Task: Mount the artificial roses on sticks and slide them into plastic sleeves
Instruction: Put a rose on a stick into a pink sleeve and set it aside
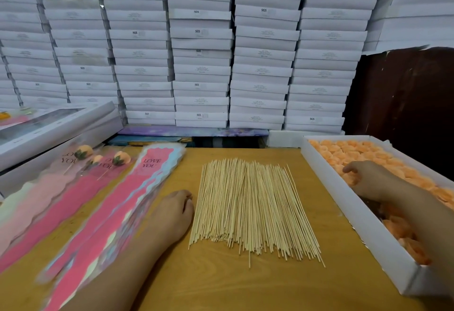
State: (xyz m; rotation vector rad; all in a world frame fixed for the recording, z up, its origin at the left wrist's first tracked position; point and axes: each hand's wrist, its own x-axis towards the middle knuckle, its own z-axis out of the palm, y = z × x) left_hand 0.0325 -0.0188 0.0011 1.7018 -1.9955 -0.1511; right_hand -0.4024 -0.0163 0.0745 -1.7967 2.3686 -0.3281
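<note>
A broad pile of thin wooden sticks (250, 207) lies in the middle of the wooden table. My left hand (173, 215) rests beside the pile's left edge, fingers curled under, and whether it holds a stick is hidden. My right hand (368, 179) reaches into a long white box (353, 215) on the right, fingers curled among the peach artificial roses (363, 153). A stack of pink "LOVE YOU" plastic sleeves (122, 200) lies left of my left hand. Three sleeved roses on sticks (103, 158) lie further left.
A wall of stacked white flat boxes (201, 48) fills the back. More white boxes (56, 129) are piled at the far left, above the sleeved roses. A dark brown panel (405, 94) stands at the back right. Bare table (245, 283) lies in front of the sticks.
</note>
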